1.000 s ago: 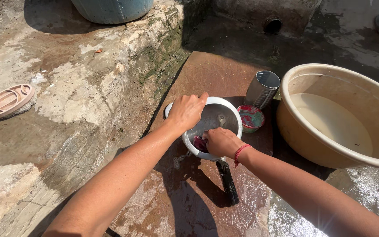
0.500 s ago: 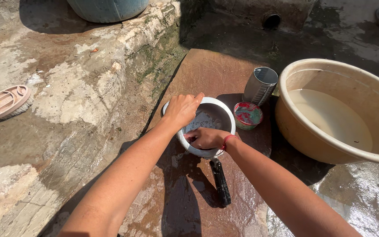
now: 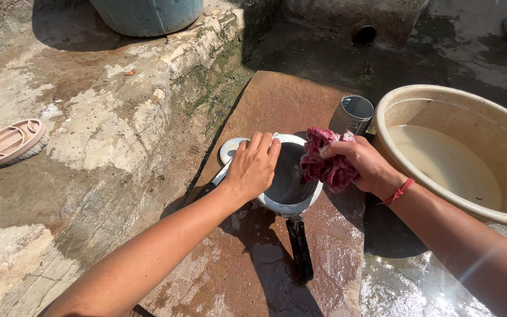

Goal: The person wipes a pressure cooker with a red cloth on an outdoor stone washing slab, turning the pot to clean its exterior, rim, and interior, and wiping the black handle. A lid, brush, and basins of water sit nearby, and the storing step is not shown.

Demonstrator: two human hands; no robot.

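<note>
A white-rimmed metal saucepan [image 3: 289,202] with a black handle [image 3: 300,249] stands on a wet brown stone slab [image 3: 277,100]. My left hand [image 3: 253,165] grips the pan's left rim and steadies it. My right hand [image 3: 366,164] is closed on a crumpled pink scrub cloth [image 3: 327,164], held at the pan's right rim, above the rim's edge. A red thread band circles my right wrist. The small pink bowl seen earlier is hidden behind my right hand.
A steel tumbler [image 3: 352,114] stands behind the pan. A large beige basin [image 3: 394,100] with cloudy water sits on the right. A pink scrub brush [image 3: 8,141] lies on the rough ledge at left. A blue drum [image 3: 148,14] and a drain hole [image 3: 364,33] are at the back.
My right hand has come out of the pan and lifted the pink cloth to the right rim. My left hand shifted its grip on the left rim; the pan tilted slightly.
</note>
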